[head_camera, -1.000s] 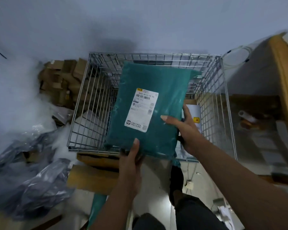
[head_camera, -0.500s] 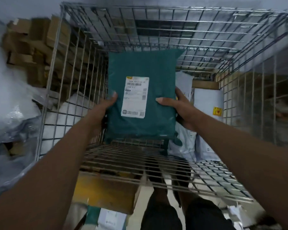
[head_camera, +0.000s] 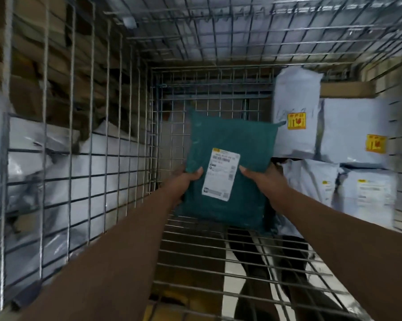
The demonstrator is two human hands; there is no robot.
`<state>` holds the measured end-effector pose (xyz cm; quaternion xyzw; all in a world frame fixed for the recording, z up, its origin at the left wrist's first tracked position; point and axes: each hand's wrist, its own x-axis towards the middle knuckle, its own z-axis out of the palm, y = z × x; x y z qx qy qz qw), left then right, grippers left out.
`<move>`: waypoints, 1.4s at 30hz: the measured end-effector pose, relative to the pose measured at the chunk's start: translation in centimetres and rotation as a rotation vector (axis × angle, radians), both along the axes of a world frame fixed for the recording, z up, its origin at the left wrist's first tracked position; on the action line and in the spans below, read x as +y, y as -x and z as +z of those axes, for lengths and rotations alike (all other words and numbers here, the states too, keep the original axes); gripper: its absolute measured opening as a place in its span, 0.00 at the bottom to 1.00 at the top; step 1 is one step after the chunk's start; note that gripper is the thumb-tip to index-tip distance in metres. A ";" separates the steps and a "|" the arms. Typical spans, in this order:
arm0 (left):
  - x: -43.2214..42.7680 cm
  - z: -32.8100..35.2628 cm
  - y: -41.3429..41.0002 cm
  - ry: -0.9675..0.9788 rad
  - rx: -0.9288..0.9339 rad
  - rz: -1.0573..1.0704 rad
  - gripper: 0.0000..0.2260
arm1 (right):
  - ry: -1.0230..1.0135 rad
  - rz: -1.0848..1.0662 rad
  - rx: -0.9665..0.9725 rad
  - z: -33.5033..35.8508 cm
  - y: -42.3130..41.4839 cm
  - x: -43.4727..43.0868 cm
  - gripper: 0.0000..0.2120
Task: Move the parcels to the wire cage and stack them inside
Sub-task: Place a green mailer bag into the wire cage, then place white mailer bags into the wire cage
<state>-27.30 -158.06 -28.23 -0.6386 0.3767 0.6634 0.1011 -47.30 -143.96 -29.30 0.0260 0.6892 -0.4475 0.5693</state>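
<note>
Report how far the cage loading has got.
Done: grey parcels stacked at the right inside the wire cage. In hand: the green parcel, gripped by left hand and right hand, not yet released. Left: placing it; more bags show outside the left mesh.

Your teal plastic mailer parcel (head_camera: 230,137) looks smooth and matt, its white paper label (head_camera: 221,173) dull — the grey metal wire cage (head_camera: 152,135) is bare, the pale grey plastic parcels (head_camera: 348,126) glossy.
</note>
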 end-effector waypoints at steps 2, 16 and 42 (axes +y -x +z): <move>0.5 -2.5 0.6 0.014 -0.030 -0.036 0.20 | -0.027 0.017 -0.005 -2.0 0.0 0.6 0.36; 5.0 -10.3 1.3 0.053 -0.176 -0.195 0.24 | -0.243 0.178 0.010 -7.5 0.7 0.5 0.46; 3.2 20.5 6.8 0.252 0.061 -0.237 0.10 | -0.014 0.213 0.038 20.9 -0.5 -2.1 0.10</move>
